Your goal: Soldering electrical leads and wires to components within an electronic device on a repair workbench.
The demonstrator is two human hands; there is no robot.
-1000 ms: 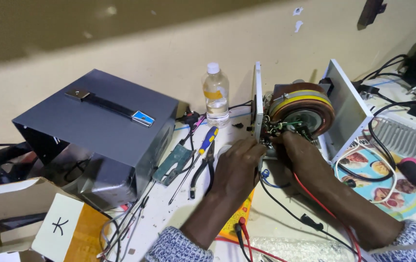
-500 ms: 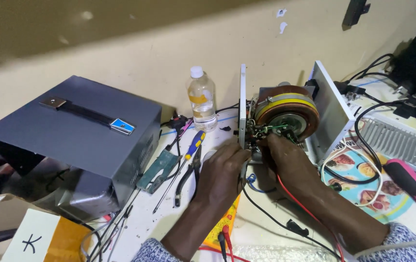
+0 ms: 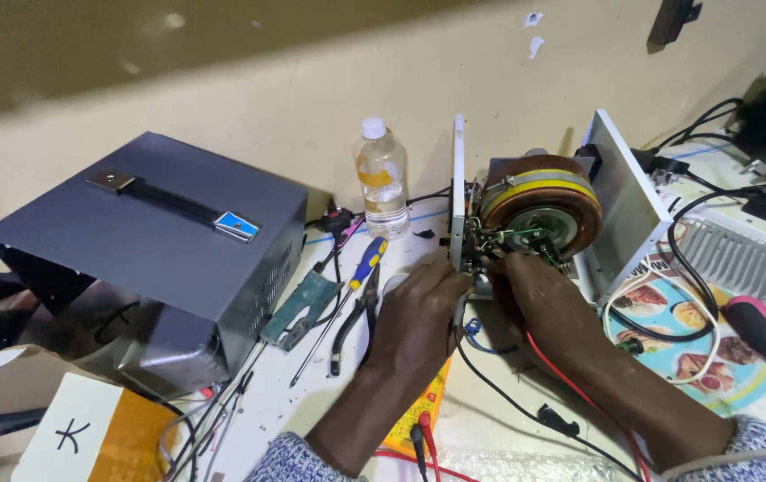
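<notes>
While the left hand [image 3: 419,308] rests against the upright white panel [image 3: 458,192], fingers curled at its lower edge, the right hand [image 3: 539,299] reaches under the toroidal coil [image 3: 539,201] on the counter [image 3: 490,393], its grip unclear, with a screwdriver [image 3: 361,268], pliers [image 3: 352,326] and bottle [image 3: 381,178] left of them.

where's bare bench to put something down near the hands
Barest patch: white bench between the plastic bottle and the upright white panel. Crowded: screwdriver and pliers beside the left hand; wires below the right hand; cables around the grey metal case.
</notes>
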